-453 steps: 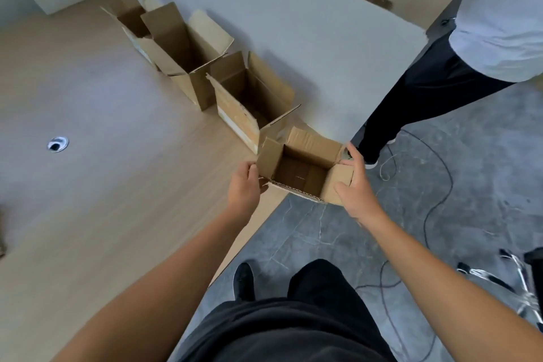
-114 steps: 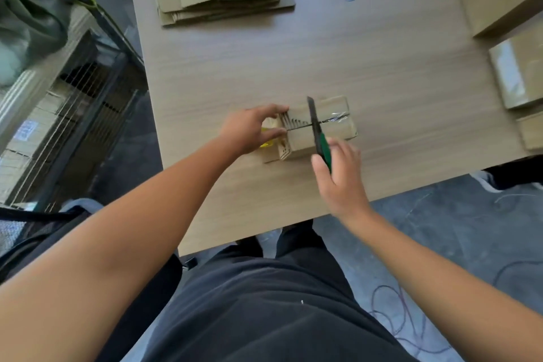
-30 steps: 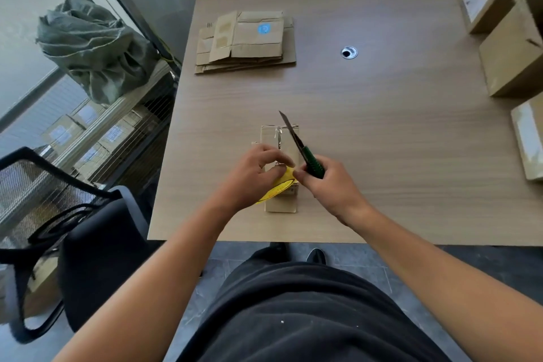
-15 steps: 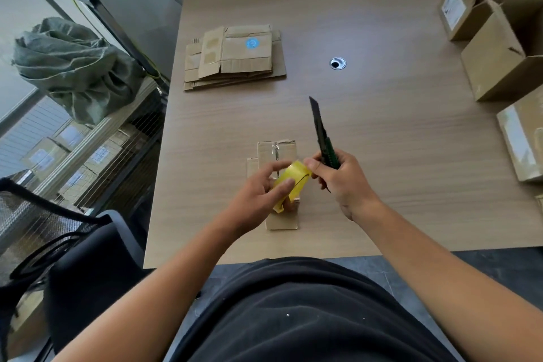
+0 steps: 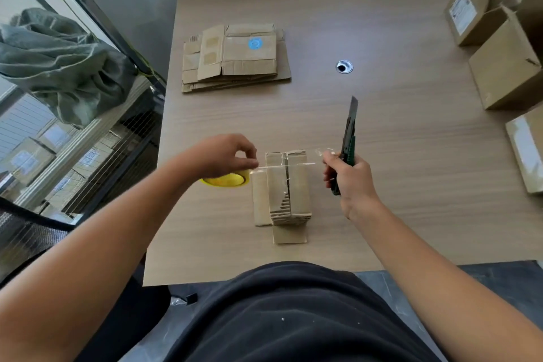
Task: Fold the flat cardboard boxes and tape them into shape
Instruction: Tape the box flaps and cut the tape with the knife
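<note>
A small folded cardboard box (image 5: 283, 188) stands bottom-up on the wooden table (image 5: 382, 156), its flaps meeting along a taped seam. My left hand (image 5: 226, 156) grips a yellow tape roll (image 5: 226, 180) just left of the box. A strip of clear tape (image 5: 288, 165) stretches from the roll across the box's far end to my right hand (image 5: 348, 182). That hand pinches the tape's free end and also holds a green utility knife (image 5: 348, 141), blade pointing up and away.
A stack of flat cardboard boxes (image 5: 235, 57) lies at the far left of the table. Several assembled boxes (image 5: 505, 67) stand along the right edge. A cable grommet (image 5: 344, 66) sits mid-table. A black chair (image 5: 35, 232) and a green sack (image 5: 61, 62) are at left.
My hands have drawn apart: the left moved the roll to the left of the box, the right pulled a strip of tape out across the box's top.
</note>
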`<state>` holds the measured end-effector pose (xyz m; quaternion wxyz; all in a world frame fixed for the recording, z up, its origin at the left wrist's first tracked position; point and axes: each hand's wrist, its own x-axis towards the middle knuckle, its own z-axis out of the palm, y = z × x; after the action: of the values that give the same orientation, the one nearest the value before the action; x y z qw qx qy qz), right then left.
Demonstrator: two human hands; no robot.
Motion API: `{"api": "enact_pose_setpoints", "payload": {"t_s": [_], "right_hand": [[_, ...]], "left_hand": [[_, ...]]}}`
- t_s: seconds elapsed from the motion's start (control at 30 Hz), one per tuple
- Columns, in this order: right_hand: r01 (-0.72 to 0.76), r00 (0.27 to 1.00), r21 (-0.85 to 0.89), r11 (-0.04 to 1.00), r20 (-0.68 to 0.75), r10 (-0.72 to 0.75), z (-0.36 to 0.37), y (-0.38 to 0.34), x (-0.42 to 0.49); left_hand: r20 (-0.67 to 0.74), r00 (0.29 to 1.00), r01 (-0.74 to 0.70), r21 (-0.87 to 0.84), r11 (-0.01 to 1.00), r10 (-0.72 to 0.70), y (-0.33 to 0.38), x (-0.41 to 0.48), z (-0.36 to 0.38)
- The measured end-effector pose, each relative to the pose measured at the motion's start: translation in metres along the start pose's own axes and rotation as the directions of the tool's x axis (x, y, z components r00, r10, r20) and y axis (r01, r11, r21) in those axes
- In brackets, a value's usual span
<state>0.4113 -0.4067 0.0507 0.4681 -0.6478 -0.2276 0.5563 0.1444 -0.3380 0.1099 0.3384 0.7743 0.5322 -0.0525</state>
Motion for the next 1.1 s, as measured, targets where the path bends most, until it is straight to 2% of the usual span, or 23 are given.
{"api": "enact_pose_setpoints", "payload": {"t_s": [0.13, 0.27, 0.4, 0.53, 0.6, 0.67, 0.73, 0.77, 0.83, 0.9, 1.0, 1.1], "right_hand": [[-0.079, 0.996, -0.033, 0.996, -0.055, 0.077, 0.021, 0.024, 0.024], [-0.224, 0.973, -0.077, 0.972, -0.072, 0.218, 0.028, 0.046, 0.044], [-0.325, 0.946, -0.084, 0.942, -0.044, 0.322, 0.028, 0.056, 0.056], [-0.411, 0.91, -0.261, 0.873, -0.063, 0.41, 0.029, 0.055, 0.054], [-0.298, 0.954, -0.417, 0.858, -0.112, 0.277, 0.027, 0.047, 0.048], [-0.075, 0.995, -0.552, 0.83, -0.094, 0.027, 0.027, 0.033, 0.041], [0.169, 0.983, -0.686, 0.708, 0.069, -0.167, 0.039, 0.017, 0.029], [0.275, 0.96, -0.739, 0.615, 0.179, -0.215, 0.049, 0.012, 0.022], [0.397, 0.918, -0.822, 0.409, 0.354, -0.18, 0.068, 0.014, 0.011], [0.406, 0.912, -0.879, 0.248, 0.408, -0.048, 0.081, 0.022, 0.002], [0.387, 0.921, -0.902, 0.193, 0.389, -0.029, 0.084, 0.031, -0.008], [0.363, 0.929, -0.916, 0.169, 0.37, 0.014, 0.088, 0.032, -0.012]], "left_hand": [[0.027, 0.996, 0.083, -0.017, 0.996, -0.082, -0.03, 0.038, 0.013], [0.077, 0.989, 0.136, -0.18, 0.974, -0.124, -0.05, 0.058, 0.039], [0.039, 0.981, 0.191, -0.357, 0.914, -0.189, -0.06, 0.064, 0.065], [0.038, 0.973, 0.223, -0.43, 0.875, -0.229, -0.065, 0.064, 0.08], [0.032, 0.97, 0.229, -0.441, 0.868, -0.24, -0.066, 0.064, 0.083], [0.004, 0.966, 0.24, -0.404, 0.883, -0.26, -0.065, 0.064, 0.084], [-0.042, 0.956, 0.258, -0.344, 0.903, -0.289, -0.063, 0.063, 0.085], [-0.063, 0.952, 0.265, -0.318, 0.91, -0.299, -0.062, 0.062, 0.086], [-0.094, 0.947, 0.27, -0.279, 0.922, -0.306, -0.059, 0.061, 0.087], [-0.106, 0.95, 0.259, -0.255, 0.932, -0.293, -0.058, 0.06, 0.087], [-0.078, 0.974, 0.187, -0.252, 0.949, -0.212, -0.065, 0.053, 0.086], [-0.028, 0.986, 0.143, -0.373, 0.917, -0.166, -0.077, 0.036, 0.089]]}}
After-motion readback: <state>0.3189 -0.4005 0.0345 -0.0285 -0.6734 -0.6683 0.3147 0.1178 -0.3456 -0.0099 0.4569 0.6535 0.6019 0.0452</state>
